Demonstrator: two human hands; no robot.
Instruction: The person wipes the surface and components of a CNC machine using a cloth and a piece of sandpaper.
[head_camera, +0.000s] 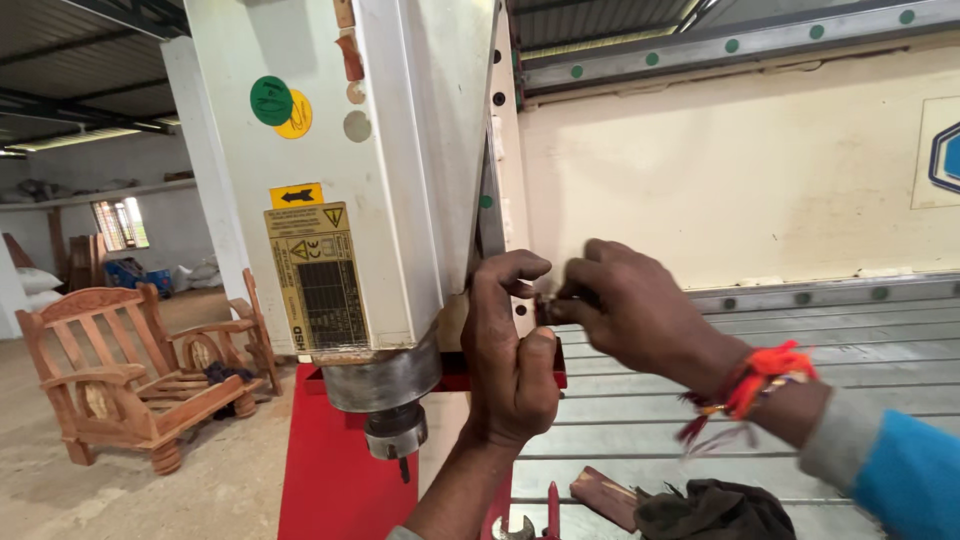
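Note:
A tall white spindle housing (370, 170) of a router machine stands in front of me, with a metal collet and short bit (397, 435) at its foot. My left hand (512, 350) curls against the housing's right rear edge, fingers bent. My right hand (625, 305), with red and orange threads at the wrist, pinches a small dark part (548, 305) just right of my left fingertips. What the part is I cannot tell.
The slotted grey machine bed (760, 400) stretches to the right, below a cream gantry wall (740, 170). A dark cloth (715, 510) and a reddish wood piece (605, 497) lie on the bed near me. A wooden armchair (130, 370) stands on the floor at left. A red machine panel (335, 470) lies below the spindle.

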